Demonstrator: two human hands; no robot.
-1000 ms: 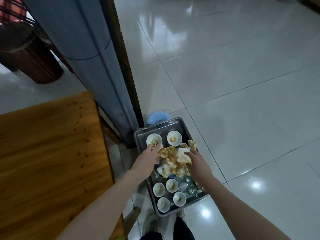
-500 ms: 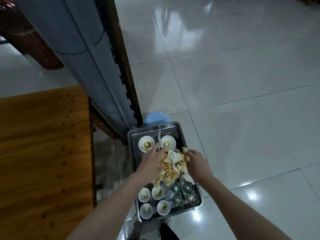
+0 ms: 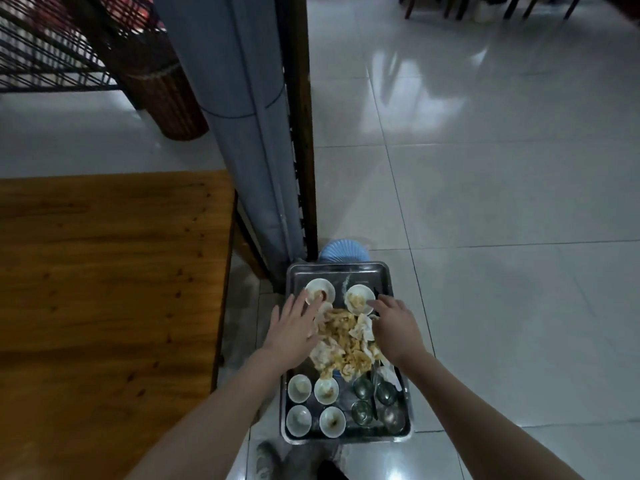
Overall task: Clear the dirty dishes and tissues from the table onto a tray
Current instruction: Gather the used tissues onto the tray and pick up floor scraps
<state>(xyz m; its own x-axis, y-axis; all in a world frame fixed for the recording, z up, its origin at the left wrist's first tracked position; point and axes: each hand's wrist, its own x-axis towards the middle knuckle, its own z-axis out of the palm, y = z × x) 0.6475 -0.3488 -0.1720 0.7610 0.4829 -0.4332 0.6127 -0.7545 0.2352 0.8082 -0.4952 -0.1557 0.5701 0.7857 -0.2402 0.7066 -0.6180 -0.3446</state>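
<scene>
Head view, tray (image 3: 338, 267) beside table (image 3: 104, 289) edge, open floor (image 3: 519, 306) right

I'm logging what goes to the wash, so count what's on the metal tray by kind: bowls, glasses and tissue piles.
White bowls: 6
Glass cups: 4
Pile of soiled tissues: 1
Total: 11

No readable text, labels or numbers anywhere.
</scene>
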